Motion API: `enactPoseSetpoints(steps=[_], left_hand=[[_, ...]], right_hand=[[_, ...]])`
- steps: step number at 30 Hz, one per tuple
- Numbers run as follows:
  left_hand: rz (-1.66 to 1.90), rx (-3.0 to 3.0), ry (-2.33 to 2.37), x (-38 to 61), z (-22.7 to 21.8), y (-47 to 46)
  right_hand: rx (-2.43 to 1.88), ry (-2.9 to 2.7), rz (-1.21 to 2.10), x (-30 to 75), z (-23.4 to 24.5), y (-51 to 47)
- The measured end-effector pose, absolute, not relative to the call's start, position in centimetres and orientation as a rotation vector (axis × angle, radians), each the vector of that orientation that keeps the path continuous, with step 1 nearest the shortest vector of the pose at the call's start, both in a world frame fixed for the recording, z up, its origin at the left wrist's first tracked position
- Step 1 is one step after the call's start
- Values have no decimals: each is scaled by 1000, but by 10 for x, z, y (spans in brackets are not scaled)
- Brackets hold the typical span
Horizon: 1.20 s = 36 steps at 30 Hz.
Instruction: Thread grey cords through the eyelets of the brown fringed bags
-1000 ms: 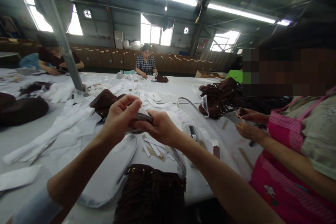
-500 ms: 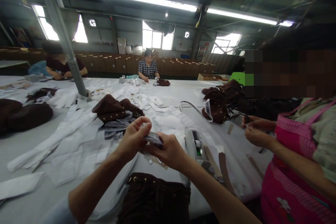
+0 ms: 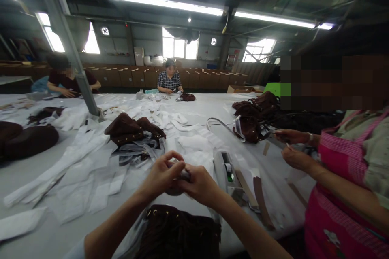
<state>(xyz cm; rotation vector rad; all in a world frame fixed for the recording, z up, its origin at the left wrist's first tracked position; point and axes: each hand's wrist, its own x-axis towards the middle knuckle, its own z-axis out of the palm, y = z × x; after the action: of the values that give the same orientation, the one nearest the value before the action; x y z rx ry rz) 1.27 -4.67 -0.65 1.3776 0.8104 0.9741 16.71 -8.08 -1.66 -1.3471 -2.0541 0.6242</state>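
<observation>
My left hand and my right hand meet above the near edge of the white table. Both are closed, pinching a small dark strap piece wrapped in clear film between the fingertips. Most of that piece is hidden by my fingers. Directly below my hands lies a dark brown bag with small metal studs. A tape dispenser sits just right of my right hand.
White paper strips litter the table. Brown bags lie at the middle, the left and the right. A person in a pink apron works at my right. Two more people sit at the far side. A metal post stands left.
My hands have dropped lower and closer to me, and have closed tighter round the strap piece, which now shows less. The person at my right has spread their hands apart.
</observation>
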Motion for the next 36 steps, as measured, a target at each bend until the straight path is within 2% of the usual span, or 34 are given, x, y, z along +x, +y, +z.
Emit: enactPoseSetpoints(steps=[3,5,7,9,12,15,18,23,27,32,34,36], left_hand=[[1253,874,836,24,-21,-46],[1311,794,834,24,-31,-44],[1173,1042,811,17,-35,-42],[856,1411,764,7,-34,-41],[504,1692,716,-1,-26,-42],[651,1562,730,7,-24,-48],[916,1147,714,24,-34,-56],[1103,706,756,43,-62,-66],[968,1044,765,35,-75,-60],[347,1666,727,20,-71,-51],[322,1688,704,24,-72,-53],[445,1597,731,33,-80,-57]], right_hand=[[-1302,-1908,736,167,-25,-84],[-1324,-1889,690,168,-36,-89],[-1471,-1966,544,172,-47,-94],[-1599,-2124,385,175,-55,-99],[-1559,-2288,308,177,-57,-102],[-1486,-2176,425,176,-51,-101],[-1460,-1983,564,173,-48,-103],[-1359,-1763,636,171,-67,-111],[-1604,-1906,493,181,-84,-118],[-1690,-2365,315,185,-91,-121],[-1644,-2356,360,183,-91,-119],[-1628,-2222,434,184,-93,-117]])
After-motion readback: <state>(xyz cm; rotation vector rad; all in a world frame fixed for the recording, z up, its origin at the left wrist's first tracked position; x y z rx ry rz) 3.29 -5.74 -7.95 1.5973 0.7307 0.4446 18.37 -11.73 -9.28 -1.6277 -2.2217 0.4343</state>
